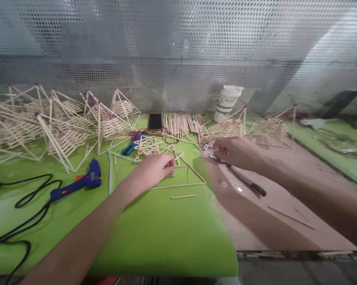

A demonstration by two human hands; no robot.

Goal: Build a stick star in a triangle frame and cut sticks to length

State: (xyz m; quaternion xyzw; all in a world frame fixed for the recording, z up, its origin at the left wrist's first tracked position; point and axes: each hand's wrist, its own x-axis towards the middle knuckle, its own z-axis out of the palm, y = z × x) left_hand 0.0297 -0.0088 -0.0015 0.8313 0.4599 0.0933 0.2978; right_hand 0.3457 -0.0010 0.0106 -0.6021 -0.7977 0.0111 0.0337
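Note:
My left hand (156, 168) is over the green surface, its fingers pinched on a short wooden stick (178, 166). Under and beyond it lie thin sticks joined in a frame (181, 185). A loose short stick (184, 196) rests nearer to me. My right hand (226, 146) is at the far edge of the brown board, its fingers curled beside a small white object (207, 146); whether it holds anything is too blurred to tell. Just below that hand are scissors (216, 159) and a knife with a dark handle (257, 189).
A blue glue gun (77, 186) with black cables lies at left. Stick structures (62, 130) crowd the back left. At the back are a phone (155, 122), a pile of sticks (178, 126) and a white cup (227, 103). A blue cutter (133, 144) lies mid-table.

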